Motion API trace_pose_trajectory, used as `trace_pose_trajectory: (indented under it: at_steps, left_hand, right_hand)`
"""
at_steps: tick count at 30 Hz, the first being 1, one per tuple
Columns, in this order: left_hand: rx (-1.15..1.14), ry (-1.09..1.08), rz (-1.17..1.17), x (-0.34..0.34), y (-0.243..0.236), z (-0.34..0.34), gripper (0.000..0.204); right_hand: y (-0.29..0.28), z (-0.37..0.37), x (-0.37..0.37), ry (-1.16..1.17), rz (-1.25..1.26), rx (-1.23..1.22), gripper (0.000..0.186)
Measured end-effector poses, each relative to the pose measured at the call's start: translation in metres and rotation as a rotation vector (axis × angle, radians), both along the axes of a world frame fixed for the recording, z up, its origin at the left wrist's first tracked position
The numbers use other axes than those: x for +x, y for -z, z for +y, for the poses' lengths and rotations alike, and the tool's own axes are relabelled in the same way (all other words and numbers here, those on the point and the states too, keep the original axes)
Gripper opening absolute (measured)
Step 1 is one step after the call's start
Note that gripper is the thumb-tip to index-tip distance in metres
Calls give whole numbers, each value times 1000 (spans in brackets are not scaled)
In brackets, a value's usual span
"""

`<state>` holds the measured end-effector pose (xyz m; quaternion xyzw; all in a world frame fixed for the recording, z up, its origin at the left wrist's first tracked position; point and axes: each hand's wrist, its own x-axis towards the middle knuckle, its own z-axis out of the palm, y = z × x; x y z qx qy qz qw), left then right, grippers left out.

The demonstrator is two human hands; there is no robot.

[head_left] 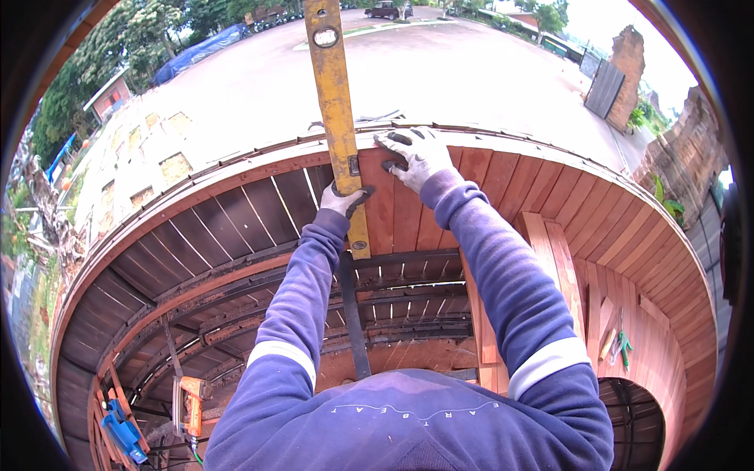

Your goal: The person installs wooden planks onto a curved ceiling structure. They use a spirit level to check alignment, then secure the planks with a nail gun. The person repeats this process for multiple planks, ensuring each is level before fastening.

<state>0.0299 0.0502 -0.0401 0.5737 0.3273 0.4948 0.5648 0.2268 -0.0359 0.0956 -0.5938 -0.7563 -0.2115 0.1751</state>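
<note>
A yellow spirit level [336,86] stands lengthwise across the curved timber rim [550,145]. My gloved left hand [342,199] is closed around its lower part, thumb and fingers at its sides. Just right of the level, my gloved right hand [412,157] rests with fingers apart and bent on the upper end of the reddish wooden planks [404,220], by the rim. Dark, gapped boards [259,206] lie left of the level, over black curved metal framing [353,306].
An orange power tool [188,404] hangs at lower left beside a blue tool [122,424]. Loose planks [546,275] and small tools [613,345] lie on the right-hand planking. Beyond are pavement [471,71], a car [382,12], a blue tarp [196,53] and brick pillars [628,71].
</note>
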Motion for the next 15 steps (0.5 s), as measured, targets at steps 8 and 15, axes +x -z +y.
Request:
trace_pose_trajectory:
  at_steps: [8,15]
  left_hand:
    - [-7,18,-7,-4,0,0,31]
    - [-32,-1,24,-1,-5,-3,31]
  right_hand:
    - [0,0,0,-22,-5,-3,47]
    - [2,2,1,-14,-9,31,47]
